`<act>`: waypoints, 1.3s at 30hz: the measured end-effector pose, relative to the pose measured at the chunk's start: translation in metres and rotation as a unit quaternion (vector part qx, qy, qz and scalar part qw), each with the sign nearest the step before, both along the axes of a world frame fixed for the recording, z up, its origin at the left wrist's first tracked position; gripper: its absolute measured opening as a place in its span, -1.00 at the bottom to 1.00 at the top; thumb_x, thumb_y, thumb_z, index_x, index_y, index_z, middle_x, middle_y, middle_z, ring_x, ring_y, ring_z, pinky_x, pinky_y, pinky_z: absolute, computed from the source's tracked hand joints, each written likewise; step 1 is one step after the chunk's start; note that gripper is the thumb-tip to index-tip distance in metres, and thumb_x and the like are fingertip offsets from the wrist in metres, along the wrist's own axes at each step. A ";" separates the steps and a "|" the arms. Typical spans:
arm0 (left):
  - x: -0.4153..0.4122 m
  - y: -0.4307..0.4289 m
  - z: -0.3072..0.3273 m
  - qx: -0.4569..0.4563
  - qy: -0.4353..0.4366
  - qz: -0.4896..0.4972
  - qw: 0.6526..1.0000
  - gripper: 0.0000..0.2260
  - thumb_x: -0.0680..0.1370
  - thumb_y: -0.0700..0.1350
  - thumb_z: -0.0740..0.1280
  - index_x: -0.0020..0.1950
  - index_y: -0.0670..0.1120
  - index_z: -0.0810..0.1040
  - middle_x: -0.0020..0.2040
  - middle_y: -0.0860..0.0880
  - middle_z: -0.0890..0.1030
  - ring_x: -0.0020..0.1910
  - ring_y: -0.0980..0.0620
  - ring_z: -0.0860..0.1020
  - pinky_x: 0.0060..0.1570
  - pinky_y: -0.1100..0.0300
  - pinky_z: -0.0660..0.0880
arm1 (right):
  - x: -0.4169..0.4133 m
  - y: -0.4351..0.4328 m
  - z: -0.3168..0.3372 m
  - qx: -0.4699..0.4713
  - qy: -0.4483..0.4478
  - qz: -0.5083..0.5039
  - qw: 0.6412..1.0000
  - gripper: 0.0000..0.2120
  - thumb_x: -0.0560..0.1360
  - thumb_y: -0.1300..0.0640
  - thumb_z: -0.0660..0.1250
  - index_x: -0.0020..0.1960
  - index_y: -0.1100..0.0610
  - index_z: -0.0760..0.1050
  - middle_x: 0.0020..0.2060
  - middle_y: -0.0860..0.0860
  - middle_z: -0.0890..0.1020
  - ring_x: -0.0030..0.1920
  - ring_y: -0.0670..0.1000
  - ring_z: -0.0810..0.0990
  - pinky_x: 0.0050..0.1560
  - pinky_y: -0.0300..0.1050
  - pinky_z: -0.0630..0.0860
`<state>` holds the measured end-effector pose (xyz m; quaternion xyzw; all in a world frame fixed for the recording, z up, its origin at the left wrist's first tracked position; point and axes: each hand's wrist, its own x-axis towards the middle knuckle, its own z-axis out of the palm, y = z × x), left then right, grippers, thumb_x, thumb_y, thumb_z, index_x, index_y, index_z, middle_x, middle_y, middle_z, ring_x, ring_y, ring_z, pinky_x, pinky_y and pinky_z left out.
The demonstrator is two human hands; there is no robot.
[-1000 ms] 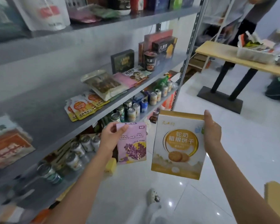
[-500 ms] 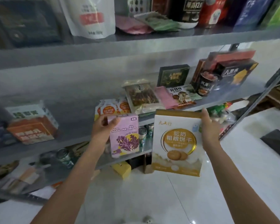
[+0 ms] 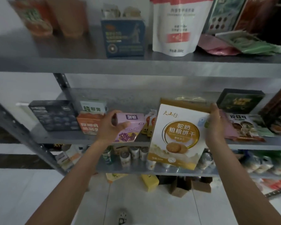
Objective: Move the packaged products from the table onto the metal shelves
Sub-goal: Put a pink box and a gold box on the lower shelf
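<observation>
Your left hand (image 3: 111,125) grips the small purple cardboard box (image 3: 131,126) by its left end, tipped over the front lip of the grey metal middle shelf (image 3: 58,137). Your right hand (image 3: 215,124) clamps the right edge of the tall white-and-gold biscuit box (image 3: 178,137), held upright just short of that shelf. The purple box looks nearer to landing.
</observation>
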<state>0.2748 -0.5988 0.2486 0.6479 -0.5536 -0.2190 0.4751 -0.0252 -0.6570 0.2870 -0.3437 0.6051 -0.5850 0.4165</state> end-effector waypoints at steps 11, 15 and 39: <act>0.058 -0.034 0.007 0.016 -0.223 -0.176 0.959 -0.60 0.47 -0.09 0.46 0.28 -0.09 0.50 0.10 -0.01 0.50 0.10 -0.02 0.50 -0.04 0.22 0.41 | 0.055 -0.029 -0.001 -0.049 -0.057 -0.010 0.997 -0.76 0.56 -0.14 0.24 -0.03 0.04 0.46 -0.14 -0.05 0.61 -0.20 -0.15 0.63 -0.35 -0.38 0.48; 0.078 -0.044 0.013 0.031 -0.339 -0.201 0.918 -0.52 0.47 -0.06 0.45 0.36 -0.09 0.46 0.25 -0.08 0.50 0.26 -0.05 0.36 0.19 0.12 0.30 | 0.065 -0.043 -0.001 -0.044 -0.065 -0.037 0.996 -0.52 0.52 -0.20 0.26 0.21 0.17 0.41 -0.11 -0.02 0.59 -0.20 -0.12 0.61 -0.35 -0.30 0.47; 0.109 -0.034 -0.002 -0.034 -0.386 -0.181 0.904 -0.48 0.44 0.02 0.46 0.34 -0.17 0.50 0.13 -0.11 0.53 0.14 -0.07 0.39 0.05 0.01 0.43 | 0.145 -0.072 0.021 -0.158 0.016 0.002 0.987 -0.72 0.57 -0.06 0.23 -0.26 0.03 0.46 -0.27 -0.04 0.58 -0.18 -0.09 0.57 -0.09 -0.16 0.51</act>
